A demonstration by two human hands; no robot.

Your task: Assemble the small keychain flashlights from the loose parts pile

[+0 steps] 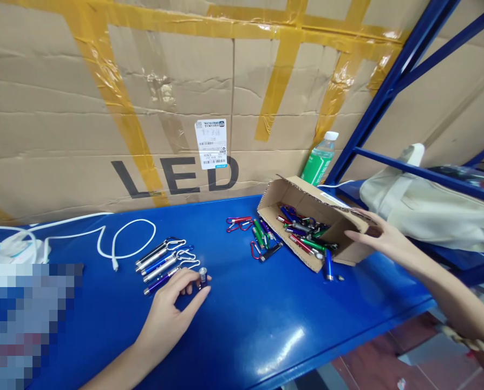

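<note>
My left hand [172, 309] rests on the blue table [246, 325], fingers pinched round a small purple keychain flashlight [202, 278]. Just behind it lies a row of several similar flashlights with carabiner clips [164, 261]. My right hand [378, 237] reaches to the tipped-over cardboard box [307, 201], fingers spread against its near side flap. Several coloured flashlights [302, 233] spill from the box onto the table, with a few more loose ones [262, 238] in front of its mouth.
A large taped cardboard carton marked LED [104, 108] stands behind the table. A white cable [116, 244] loops at the left. A green bottle [319, 160] stands behind the box. A beige bag [429, 208] lies on the blue rack at right.
</note>
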